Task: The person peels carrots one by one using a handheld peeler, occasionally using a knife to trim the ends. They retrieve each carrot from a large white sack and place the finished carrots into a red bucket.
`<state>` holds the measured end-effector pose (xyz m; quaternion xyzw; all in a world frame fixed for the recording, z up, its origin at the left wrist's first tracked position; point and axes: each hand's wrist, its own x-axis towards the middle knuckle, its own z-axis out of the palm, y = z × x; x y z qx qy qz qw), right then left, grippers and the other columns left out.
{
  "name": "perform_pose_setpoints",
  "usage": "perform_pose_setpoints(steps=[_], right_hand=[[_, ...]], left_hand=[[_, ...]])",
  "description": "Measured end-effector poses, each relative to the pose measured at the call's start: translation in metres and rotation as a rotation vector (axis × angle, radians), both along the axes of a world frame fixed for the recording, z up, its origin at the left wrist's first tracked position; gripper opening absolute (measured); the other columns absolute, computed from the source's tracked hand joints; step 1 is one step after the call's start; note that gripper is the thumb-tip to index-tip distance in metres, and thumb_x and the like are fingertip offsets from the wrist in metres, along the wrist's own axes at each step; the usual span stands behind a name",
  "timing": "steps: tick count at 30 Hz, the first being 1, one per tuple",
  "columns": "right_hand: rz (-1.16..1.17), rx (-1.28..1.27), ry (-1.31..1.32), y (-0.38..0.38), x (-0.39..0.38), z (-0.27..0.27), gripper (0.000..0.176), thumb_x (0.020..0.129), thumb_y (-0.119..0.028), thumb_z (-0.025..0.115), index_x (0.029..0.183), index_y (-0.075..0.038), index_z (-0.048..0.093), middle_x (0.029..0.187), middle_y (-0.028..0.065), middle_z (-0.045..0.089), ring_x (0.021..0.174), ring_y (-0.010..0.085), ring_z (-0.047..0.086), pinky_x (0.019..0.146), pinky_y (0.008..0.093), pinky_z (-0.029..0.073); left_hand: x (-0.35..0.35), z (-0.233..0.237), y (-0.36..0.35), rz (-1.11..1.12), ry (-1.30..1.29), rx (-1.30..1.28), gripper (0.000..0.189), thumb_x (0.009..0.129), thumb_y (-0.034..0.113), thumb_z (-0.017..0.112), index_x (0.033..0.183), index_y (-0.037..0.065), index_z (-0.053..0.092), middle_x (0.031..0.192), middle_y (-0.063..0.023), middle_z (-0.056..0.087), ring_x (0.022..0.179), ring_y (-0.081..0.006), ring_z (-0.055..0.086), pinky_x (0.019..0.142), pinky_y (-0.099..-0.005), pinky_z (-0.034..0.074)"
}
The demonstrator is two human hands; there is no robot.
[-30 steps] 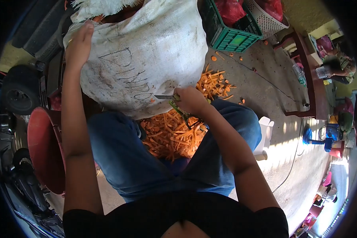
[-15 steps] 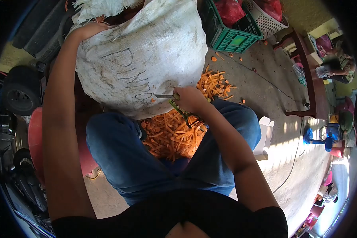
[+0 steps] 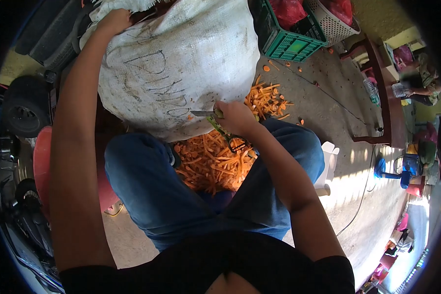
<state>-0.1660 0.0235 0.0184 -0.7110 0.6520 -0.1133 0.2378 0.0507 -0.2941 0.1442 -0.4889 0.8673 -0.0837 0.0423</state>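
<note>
A big white woven sack (image 3: 181, 68) with dark handwriting stands before my knees. At its upper left edge, by the frayed mouth, my left hand (image 3: 115, 21) is closed on the sack; its fingertips are partly hidden. My right hand (image 3: 237, 118) grips a small knife (image 3: 201, 113), blade pointing left in front of the sack. The same hand also holds a green-handled peeler (image 3: 221, 129), hanging down with its dark looped head at the lower right. Below it, between my legs, lies a heap of orange carrot peels and slices (image 3: 213, 164).
More carrot pieces (image 3: 265, 100) lie right of the sack. Behind stand a green crate (image 3: 294, 46) and a white basket (image 3: 335, 32) with red bags. A pink tub (image 3: 43, 171) is at left, a wooden bench (image 3: 384, 98) at right. Another person (image 3: 428, 81) is at far right.
My left hand has moved up along the sack's edge and its fingers have curled. My right hand has shifted slightly, still holding the knife and peeler.
</note>
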Motion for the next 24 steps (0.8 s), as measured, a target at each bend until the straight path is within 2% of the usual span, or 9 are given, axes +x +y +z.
perform_pose_setpoints(steps=[5, 8, 10, 11, 14, 15, 19, 21, 24], right_hand=[[0.007, -0.021, -0.008, -0.001, 0.001, 0.0, 0.024, 0.068, -0.023, 0.055, 0.086, -0.008, 0.051, 0.066, 0.0155, 0.054, 0.067, 0.0327, 0.053, 0.061, 0.0413, 0.042], [0.02, -0.046, -0.013, -0.003, 0.003, 0.004, 0.024, 0.068, -0.023, 0.056, 0.087, -0.008, 0.051, 0.065, 0.015, 0.055, 0.066, 0.0327, 0.053, 0.06, 0.0411, 0.042], [0.035, -0.019, -0.028, -0.004, 0.005, 0.004, 0.025, 0.068, -0.023, 0.056, 0.087, -0.008, 0.051, 0.064, 0.0143, 0.055, 0.064, 0.0328, 0.053, 0.06, 0.0411, 0.042], [0.04, -0.021, -0.03, -0.004, 0.005, 0.004, 0.025, 0.068, -0.023, 0.056, 0.087, -0.008, 0.051, 0.064, 0.0143, 0.055, 0.064, 0.0328, 0.053, 0.06, 0.0411, 0.042], [0.07, -0.011, -0.032, -0.008, 0.004, 0.007, 0.025, 0.069, -0.025, 0.053, 0.085, -0.006, 0.05, 0.066, 0.0155, 0.055, 0.068, 0.0331, 0.054, 0.062, 0.0414, 0.042], [0.07, -0.008, -0.032, -0.008, 0.004, 0.007, 0.026, 0.069, -0.025, 0.053, 0.086, -0.005, 0.049, 0.067, 0.0158, 0.055, 0.069, 0.033, 0.054, 0.063, 0.0412, 0.042], [0.068, 0.045, -0.03, -0.007, 0.0, 0.015, 0.029, 0.069, -0.025, 0.053, 0.089, -0.004, 0.048, 0.072, 0.0167, 0.056, 0.072, 0.033, 0.054, 0.064, 0.0409, 0.042], [0.056, 0.052, -0.034, -0.007, -0.001, 0.013, 0.03, 0.069, -0.025, 0.053, 0.089, -0.004, 0.048, 0.072, 0.017, 0.056, 0.073, 0.0331, 0.054, 0.065, 0.0409, 0.042], [0.032, 0.062, -0.028, -0.004, -0.004, 0.015, 0.03, 0.069, -0.025, 0.053, 0.089, -0.004, 0.048, 0.073, 0.0172, 0.056, 0.074, 0.0331, 0.054, 0.066, 0.041, 0.042]], left_hand=[[0.014, -0.011, -0.004, -0.177, 0.126, 0.154, 0.025, 0.07, 0.025, 0.052, 0.08, 0.003, 0.059, 0.076, -0.0146, 0.059, 0.071, -0.0283, 0.055, 0.065, -0.0327, 0.042], [0.008, -0.009, 0.002, -0.265, 0.151, 0.139, 0.028, 0.07, 0.025, 0.05, 0.087, 0.004, 0.058, 0.086, -0.0137, 0.058, 0.079, -0.0272, 0.054, 0.073, -0.0313, 0.04], [-0.015, 0.007, 0.003, -0.342, -0.671, 0.293, 0.034, 0.073, 0.028, 0.046, 0.093, 0.003, 0.056, 0.094, -0.0142, 0.056, 0.088, -0.0271, 0.052, 0.08, -0.0314, 0.037], [-0.006, -0.024, -0.04, -0.111, -0.593, 0.366, 0.036, 0.072, 0.029, 0.044, 0.093, 0.002, 0.056, 0.094, -0.0153, 0.055, 0.091, -0.027, 0.051, 0.082, -0.0322, 0.037], [-0.027, -0.016, -0.007, 0.02, -0.452, 0.334, 0.034, 0.069, 0.024, 0.043, 0.09, 0.0, 0.057, 0.094, -0.0165, 0.055, 0.089, -0.0274, 0.052, 0.08, -0.0323, 0.037], [-0.028, -0.018, -0.006, -0.081, -0.492, 0.261, 0.034, 0.067, 0.02, 0.042, 0.088, -0.002, 0.057, 0.094, -0.0184, 0.055, 0.088, -0.0278, 0.052, 0.079, -0.0328, 0.038], [-0.031, -0.018, -0.001, -0.053, -0.52, 0.241, 0.033, 0.066, 0.017, 0.042, 0.087, -0.004, 0.057, 0.093, -0.0201, 0.054, 0.089, -0.0278, 0.052, 0.079, -0.0339, 0.036], [-0.031, -0.019, 0.002, 0.026, -0.346, 0.247, 0.033, 0.066, 0.016, 0.041, 0.089, -0.004, 0.056, 0.091, -0.0206, 0.055, 0.092, -0.0276, 0.051, 0.081, -0.0346, 0.034], [-0.032, -0.02, 0.002, 0.02, -0.343, 0.231, 0.035, 0.067, 0.016, 0.04, 0.093, -0.003, 0.054, 0.095, -0.0191, 0.054, 0.092, -0.028, 0.05, 0.083, -0.0363, 0.032]])
